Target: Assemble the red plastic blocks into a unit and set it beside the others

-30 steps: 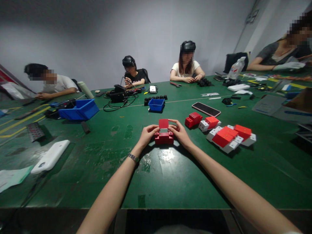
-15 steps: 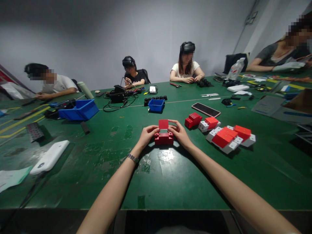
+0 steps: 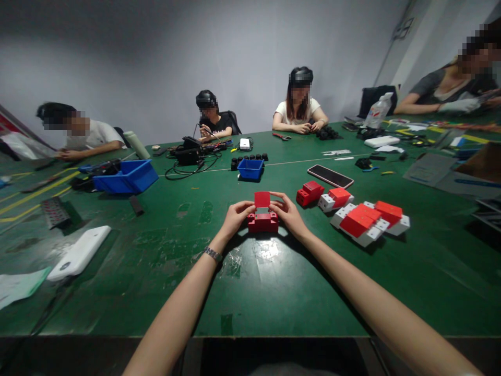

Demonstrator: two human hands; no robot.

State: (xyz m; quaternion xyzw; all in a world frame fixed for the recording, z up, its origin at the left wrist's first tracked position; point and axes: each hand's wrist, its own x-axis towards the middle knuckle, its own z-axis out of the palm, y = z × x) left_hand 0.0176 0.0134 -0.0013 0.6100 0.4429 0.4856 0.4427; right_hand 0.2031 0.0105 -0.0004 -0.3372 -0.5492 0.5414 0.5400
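Observation:
On the green table in front of me stands a red, U-shaped plastic base [image 3: 263,224], which looks like a surge protector base. Above its middle is an upright red square piece [image 3: 262,199] with a pale lower part. My left hand [image 3: 239,216] is closed from the left, its thumb at the lower edge of the red piece. From the other side my right hand [image 3: 288,215] is closed too, with a finger reaching along the piece's upper right edge. The fingertips behind the piece are partly hidden, and whether it touches the base I cannot tell.
To the right lie a dark red block [image 3: 309,193], several red-and-white modules [image 3: 362,223] and a phone [image 3: 331,176]. Blue bins [image 3: 250,169] stand ahead and left. A white power bank [image 3: 80,251] lies at left. Several people sit around the table, one [image 3: 300,112] opposite.
My hands, the red piece and the base look almost unchanged. At the far right, a co-worker's gloved hand has shifted slightly.

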